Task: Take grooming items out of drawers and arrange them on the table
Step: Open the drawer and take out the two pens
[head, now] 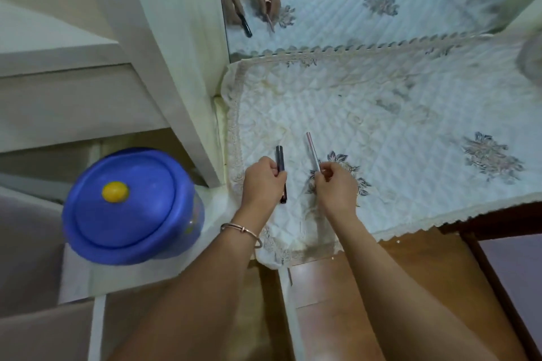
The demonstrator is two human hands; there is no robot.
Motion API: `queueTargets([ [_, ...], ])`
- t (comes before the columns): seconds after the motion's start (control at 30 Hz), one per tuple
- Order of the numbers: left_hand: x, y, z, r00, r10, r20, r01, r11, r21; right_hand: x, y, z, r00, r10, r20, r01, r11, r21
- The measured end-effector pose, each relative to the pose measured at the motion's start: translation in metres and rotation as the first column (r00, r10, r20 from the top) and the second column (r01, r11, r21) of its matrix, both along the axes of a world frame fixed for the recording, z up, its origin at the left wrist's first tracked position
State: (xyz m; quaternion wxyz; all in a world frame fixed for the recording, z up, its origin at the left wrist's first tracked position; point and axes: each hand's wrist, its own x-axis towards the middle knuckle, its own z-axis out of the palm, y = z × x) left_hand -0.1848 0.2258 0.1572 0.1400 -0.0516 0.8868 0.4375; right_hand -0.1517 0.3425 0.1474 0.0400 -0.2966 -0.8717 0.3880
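My left hand (262,180) grips a dark, slim cosmetic tube (280,157) just above the quilted white cloth (396,114) that covers the table. To its right, my right hand (335,184) pinches a thin pink pencil (312,149) by its lower end, tip pointing away from me. Both items hover close to the cloth near its left front corner. A bracelet sits on my left wrist. The mirror (352,9) behind the table reflects both hands and both items.
A blue lidded container (129,205) with a yellow knob stands on a low surface to the left. A white cabinet side (176,53) rises between it and the table. A round glass object (532,58) sits at the far right edge. Wooden floor lies below.
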Motion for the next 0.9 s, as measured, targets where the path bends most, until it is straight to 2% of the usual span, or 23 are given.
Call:
queueTargets([
  [0.27, -0.001, 0.002, -0.002, 1.0, -0.008, -0.011, 0.008, 0.999, -0.042, -0.001, 0.011, -0.008, 0.994, 0.111, -0.007, -0.11, 0.993, 0.05],
  [0.37, 0.008, -0.006, 0.001, 0.999, -0.021, -0.032, 0.019, 0.998, -0.053, 0.013, 0.01, -0.003, 0.984, 0.163, -0.076, -0.154, 0.982, 0.114],
  [0.47, 0.038, -0.025, 0.006, 0.993, -0.059, -0.1, 0.054, 0.997, -0.05, 0.041, 0.001, 0.002, 0.943, 0.286, -0.17, -0.241, 0.939, 0.244],
  [0.53, 0.07, -0.05, 0.007, 0.983, -0.122, -0.136, 0.112, 0.99, -0.081, 0.067, -0.009, 0.006, 0.924, 0.338, -0.177, -0.29, 0.923, 0.251],
  [0.67, 0.144, -0.13, -0.005, 0.979, -0.187, -0.079, 0.168, 0.965, -0.203, 0.131, -0.039, 0.005, 0.886, 0.459, -0.067, -0.43, 0.866, 0.255],
  [0.73, 0.182, -0.172, -0.013, 0.98, -0.198, -0.001, 0.191, 0.943, -0.271, 0.164, -0.058, -0.001, 0.862, 0.505, 0.036, -0.5, 0.837, 0.221],
  [0.8, 0.219, -0.208, -0.022, 0.976, -0.208, 0.07, 0.219, 0.932, -0.289, 0.198, -0.076, -0.008, 0.827, 0.533, 0.177, -0.559, 0.811, 0.171],
  [0.9, 0.268, -0.249, -0.036, 0.962, -0.254, 0.101, 0.273, 0.91, -0.312, 0.25, -0.099, -0.017, 0.798, 0.55, 0.247, -0.597, 0.777, 0.201],
])
